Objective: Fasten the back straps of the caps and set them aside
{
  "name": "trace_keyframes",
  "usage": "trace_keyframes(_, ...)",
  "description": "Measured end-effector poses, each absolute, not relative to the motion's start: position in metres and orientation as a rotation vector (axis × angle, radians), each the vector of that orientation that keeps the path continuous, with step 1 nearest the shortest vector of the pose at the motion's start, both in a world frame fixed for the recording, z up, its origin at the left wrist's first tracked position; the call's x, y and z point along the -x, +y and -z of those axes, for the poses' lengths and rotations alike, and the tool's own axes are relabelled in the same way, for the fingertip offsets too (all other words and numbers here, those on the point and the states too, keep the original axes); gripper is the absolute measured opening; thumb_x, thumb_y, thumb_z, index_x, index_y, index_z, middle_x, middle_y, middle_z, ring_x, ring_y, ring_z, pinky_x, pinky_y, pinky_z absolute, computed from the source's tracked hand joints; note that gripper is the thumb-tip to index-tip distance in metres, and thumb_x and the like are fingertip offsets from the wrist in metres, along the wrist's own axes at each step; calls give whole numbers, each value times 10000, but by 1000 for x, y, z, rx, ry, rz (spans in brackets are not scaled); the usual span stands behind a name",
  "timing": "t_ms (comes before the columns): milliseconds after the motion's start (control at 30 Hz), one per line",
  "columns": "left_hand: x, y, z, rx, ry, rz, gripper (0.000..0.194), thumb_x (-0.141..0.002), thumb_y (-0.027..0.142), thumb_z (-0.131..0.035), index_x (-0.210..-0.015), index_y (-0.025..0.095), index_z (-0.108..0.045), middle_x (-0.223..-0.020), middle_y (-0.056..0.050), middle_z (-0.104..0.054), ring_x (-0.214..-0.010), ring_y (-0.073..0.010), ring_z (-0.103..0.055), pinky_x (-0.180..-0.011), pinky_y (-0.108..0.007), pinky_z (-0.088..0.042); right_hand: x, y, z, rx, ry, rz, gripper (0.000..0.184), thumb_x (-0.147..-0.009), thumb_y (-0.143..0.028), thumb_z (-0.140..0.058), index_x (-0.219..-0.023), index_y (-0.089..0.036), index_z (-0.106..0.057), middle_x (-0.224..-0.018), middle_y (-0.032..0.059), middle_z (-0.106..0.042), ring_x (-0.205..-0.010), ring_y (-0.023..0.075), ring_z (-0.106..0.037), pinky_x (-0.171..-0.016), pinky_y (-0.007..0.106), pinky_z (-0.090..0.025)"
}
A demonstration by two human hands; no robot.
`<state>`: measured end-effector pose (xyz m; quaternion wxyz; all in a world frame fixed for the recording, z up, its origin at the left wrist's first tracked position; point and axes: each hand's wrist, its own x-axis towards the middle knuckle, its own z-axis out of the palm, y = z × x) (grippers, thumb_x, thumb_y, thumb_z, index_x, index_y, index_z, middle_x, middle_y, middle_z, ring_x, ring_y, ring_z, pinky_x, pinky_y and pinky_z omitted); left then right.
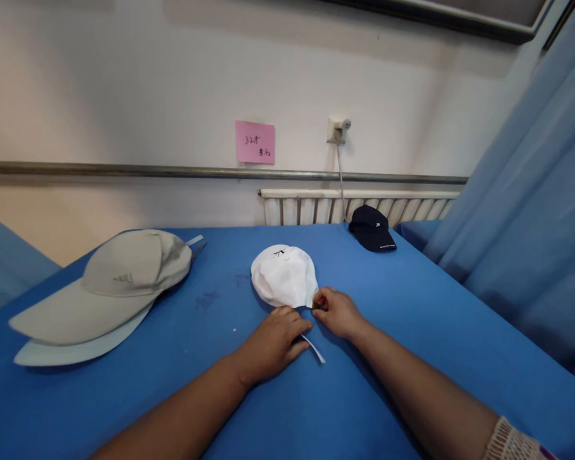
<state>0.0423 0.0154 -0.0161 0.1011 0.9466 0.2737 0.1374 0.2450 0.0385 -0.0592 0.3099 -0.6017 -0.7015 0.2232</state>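
Note:
A white cap (287,275) with a small black mark on its crown lies in the middle of the blue-covered table, its strap side toward me. At its near edge, my left hand (276,342) is closed on the cap's strap; the loose white strap end (315,350) sticks out past the thumb. My right hand (336,312) pinches the right end of the cap's back opening, where something small and dark, perhaps the buckle, shows between finger and thumb. The fingertips of the left hand are partly hidden.
Stacked pale caps (124,268), grey over light, lie at the left of the blue table (211,396). A navy cap (371,227) sits at the far right corner. Behind are a radiator (311,209), a wall rail (172,171), a socket (336,131) and a pink note (255,142); a blue curtain (522,223) hangs right.

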Motion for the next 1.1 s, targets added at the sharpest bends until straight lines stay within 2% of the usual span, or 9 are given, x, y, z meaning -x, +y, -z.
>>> trace_keyframes(67, -43, 14, 15, -2850, 797, -388, 131, -918, 290, -542, -923, 203, -639, -839, -45, -634, -838, -204, -573, -801, -352, -467, -242, 36, 58, 1602, -1870, -589, 163, -706, -224, -719, -827, -221, -609, -798, -18, -630, -702, 143, -564, -643, 249, -404)
trace_keyframes(133, -44, 11, 11, -2894, 777, -449, 177, -938, 251, -493, -829, 185, -616, -828, -48, -625, -820, -193, -568, -787, -343, -474, -239, 33, 57, 1589, -1875, -602, 161, -704, -220, -719, -806, -218, -595, -767, -27, -607, -671, 134, -543, -618, 241, -389)
trace_keyframes(300, -41, 7, 4, -2865, 756, -884, 160, -924, 137, -457, -947, 172, -612, -1259, -116, -596, -1198, -237, -517, -1035, -426, -409, -236, 27, 54, 1435, -1778, -630, 112, -750, -214, -662, -811, -208, -569, -763, -26, -592, -656, 124, -538, -617, 233, -411)
trace_keyframes(367, -39, 10, 6, -2734, 846, -939, 160, -928, 162, -463, -988, 184, -610, -1299, -107, -591, -1225, -236, -518, -1051, -428, -406, -235, 25, 50, 1372, -1718, -690, 99, -773, -210, -631, -841, -210, -559, -721, -35, -593, -621, 119, -538, -597, 229, -421)
trace_keyframes(500, -34, 22, 14, -2336, 1129, -882, 233, -956, 315, -452, -1099, 204, -599, -1082, -66, -692, -994, -208, -633, -888, -352, -494, -234, 21, 45, 1261, -1683, -811, 106, -793, -210, -605, -887, -214, -558, -706, -34, -606, -595, 113, -546, -578, 219, -447)
trace_keyframes(667, -36, 29, 16, -2102, 1232, -828, 317, -933, 451, -444, -902, 186, -615, -800, -9, -663, -735, -173, -599, -683, -282, -474, -231, 23, 54, 1147, -1705, -937, 330, -800, -152, -597, -1119, -233, -582, -766, -30, -609, -639, 109, -566, -605, 209, -472)
trace_keyframes(733, -37, 30, 16, -2050, 1226, -843, 326, -917, 462, -460, -849, 178, -606, -759, 0, -636, -709, -166, -576, -659, -273, -461, -232, 24, 58, 1115, -1779, -935, 401, -784, -123, -618, -1164, -252, -600, -804, -28, -597, -659, 103, -556, -626, 206, -467)
trace_keyframes(900, -37, 33, 20, -1929, 1179, -869, 311, -897, 448, -490, -845, 169, -616, -768, -2, -634, -726, -164, -578, -670, -272, -463, -239, 23, 57, 1092, -1906, -917, 414, -765, -91, -638, -1145, -257, -635, -923, -8, -583, -689, 98, -549, -664, 221, -467)
trace_keyframes(1100, -37, 32, 20, -1830, 1163, -939, 280, -867, 423, -538, -795, 164, -617, -739, -7, -643, -712, -164, -590, -667, -274, -477, -242, 21, 54, 1089, -1974, -876, 283, -763, -64, -621, -991, -229, -649, -848, -18, -574, -656, 94, -545, -640, 211, -454)
